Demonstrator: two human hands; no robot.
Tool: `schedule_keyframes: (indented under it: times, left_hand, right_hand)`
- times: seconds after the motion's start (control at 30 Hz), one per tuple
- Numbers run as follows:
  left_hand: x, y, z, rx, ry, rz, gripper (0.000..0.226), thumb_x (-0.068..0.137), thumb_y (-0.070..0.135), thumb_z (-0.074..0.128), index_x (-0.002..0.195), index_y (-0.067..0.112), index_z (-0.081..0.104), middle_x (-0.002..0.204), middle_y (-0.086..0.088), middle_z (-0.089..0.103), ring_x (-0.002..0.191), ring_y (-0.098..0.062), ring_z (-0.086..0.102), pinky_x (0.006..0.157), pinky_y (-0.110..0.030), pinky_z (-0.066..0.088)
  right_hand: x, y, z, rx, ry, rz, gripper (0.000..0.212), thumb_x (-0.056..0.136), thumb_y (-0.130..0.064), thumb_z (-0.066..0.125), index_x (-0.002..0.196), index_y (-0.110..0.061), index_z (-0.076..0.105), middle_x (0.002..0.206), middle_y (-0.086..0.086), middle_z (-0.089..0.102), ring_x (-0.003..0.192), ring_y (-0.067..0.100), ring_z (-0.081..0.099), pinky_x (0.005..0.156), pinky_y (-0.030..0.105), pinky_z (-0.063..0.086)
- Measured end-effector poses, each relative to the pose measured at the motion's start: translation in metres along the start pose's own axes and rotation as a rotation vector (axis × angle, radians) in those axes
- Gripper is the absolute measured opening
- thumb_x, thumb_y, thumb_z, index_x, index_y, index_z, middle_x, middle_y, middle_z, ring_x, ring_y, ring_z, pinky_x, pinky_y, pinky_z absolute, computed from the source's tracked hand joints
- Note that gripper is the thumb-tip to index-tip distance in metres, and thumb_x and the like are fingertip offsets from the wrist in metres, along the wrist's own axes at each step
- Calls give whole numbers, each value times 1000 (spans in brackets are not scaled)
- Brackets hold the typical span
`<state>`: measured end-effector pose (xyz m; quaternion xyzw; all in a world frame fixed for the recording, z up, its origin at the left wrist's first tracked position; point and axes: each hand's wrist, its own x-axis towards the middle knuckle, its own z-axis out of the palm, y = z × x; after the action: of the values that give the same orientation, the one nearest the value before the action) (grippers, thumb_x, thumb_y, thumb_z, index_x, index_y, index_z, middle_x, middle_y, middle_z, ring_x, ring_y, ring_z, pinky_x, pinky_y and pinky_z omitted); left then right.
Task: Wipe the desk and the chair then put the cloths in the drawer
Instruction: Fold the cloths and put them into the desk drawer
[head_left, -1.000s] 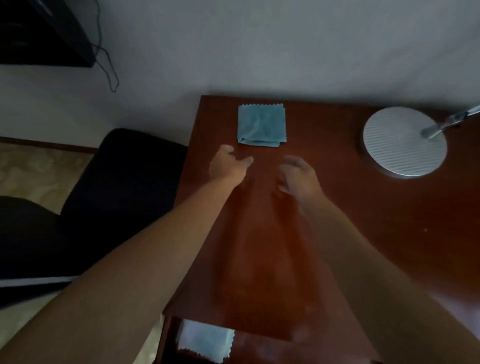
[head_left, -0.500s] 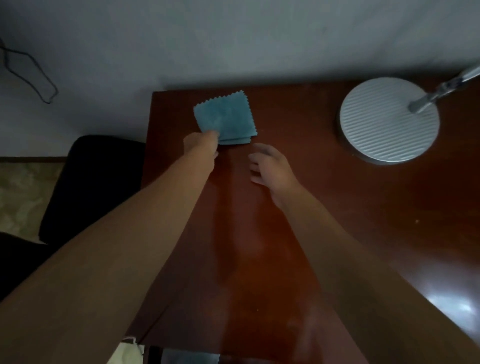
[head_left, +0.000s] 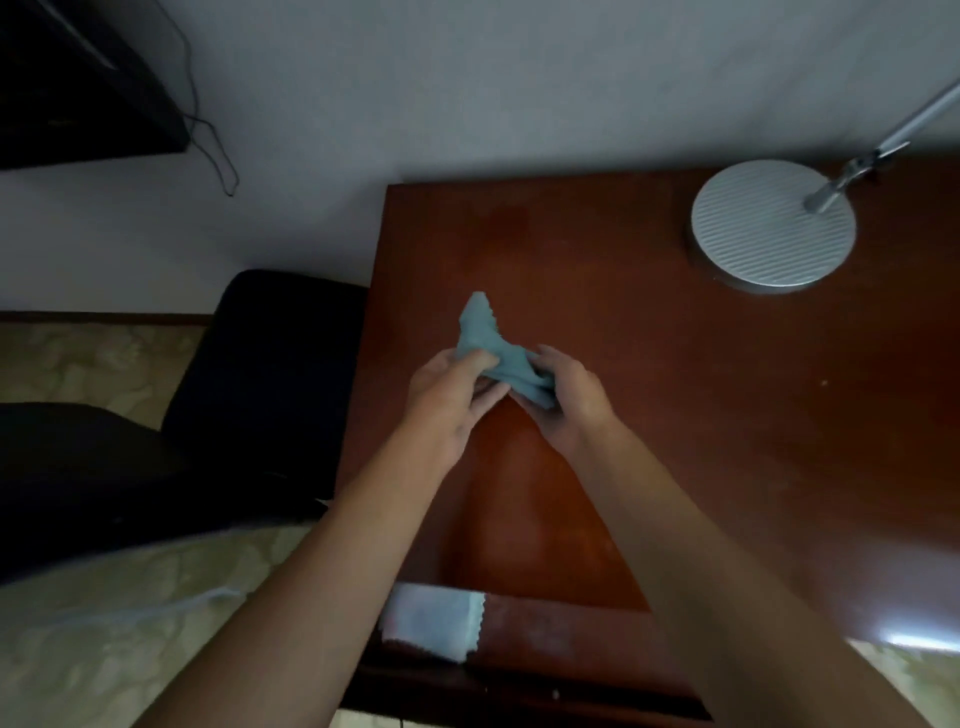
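Observation:
A teal cloth (head_left: 491, 345) hangs crumpled between both hands above the reddish-brown desk (head_left: 649, 374). My left hand (head_left: 448, 400) pinches its left part, and my right hand (head_left: 569, 402) grips its right end. One corner of the cloth sticks up away from me. A second, paler cloth (head_left: 436, 621) lies in the open drawer (head_left: 545, 644) under the desk's near edge. The dark chair (head_left: 260, 384) stands left of the desk.
A round silver lamp base (head_left: 772, 224) with a slanted metal arm stands at the desk's far right. A dark shelf and a hanging cable are on the wall at upper left. Pale patterned floor shows at the lower left.
The teal cloth lay flat and folded at the desk's far edge; my left hand took it, pulled it toward me, and now both hands hold it lifted and crumpled.

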<state>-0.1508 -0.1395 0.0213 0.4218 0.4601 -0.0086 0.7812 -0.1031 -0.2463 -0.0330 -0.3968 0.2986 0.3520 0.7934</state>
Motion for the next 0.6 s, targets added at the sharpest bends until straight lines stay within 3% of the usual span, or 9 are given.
schedule_keyframes:
  times: [0.1, 0.2, 0.27, 0.47, 0.6]
  left_hand:
    - [-37, -16, -36, 42, -42, -64, 14, 86, 1, 66, 98, 8, 63, 92, -12, 74, 78, -19, 74, 61, -29, 60]
    - [-80, -42, -81, 65, -31, -139, 19, 86, 19, 69, 103, 12, 65, 97, -11, 73, 83, -18, 73, 61, -31, 59]
    - [-98, -61, -105, 94, -20, -194, 22, 85, 26, 68, 104, 15, 64, 93, -8, 74, 83, -17, 72, 60, -31, 58]
    - [-137, -143, -164, 301, 112, -295, 8, 88, 8, 65, 93, 12, 60, 89, -10, 67, 76, -19, 63, 56, -32, 53]
    - [-146, -180, -179, 420, 130, -360, 8, 87, 5, 66, 93, 6, 60, 89, -13, 65, 76, -20, 64, 54, -31, 53]
  right_hand:
    - [-44, 24, -15, -83, 41, -90, 36, 88, 8, 52, 120, -8, 55, 109, 19, 65, 94, 28, 67, 79, 39, 56]
    - [-98, 63, -37, -229, 49, -137, 36, 85, 9, 53, 115, -11, 61, 106, 18, 66, 86, 25, 68, 60, 31, 57]
    - [-124, 88, -58, -335, 60, -131, 37, 84, 6, 57, 114, -15, 64, 106, 14, 66, 87, 25, 68, 57, 29, 55]
    - [-178, 174, -130, -502, 168, -50, 32, 83, 7, 57, 107, -12, 66, 100, 16, 70, 87, 28, 67, 69, 33, 54]
    - [-192, 197, -159, -604, 229, -30, 27, 81, 9, 57, 96, -12, 67, 92, 11, 70, 84, 23, 65, 66, 28, 54]
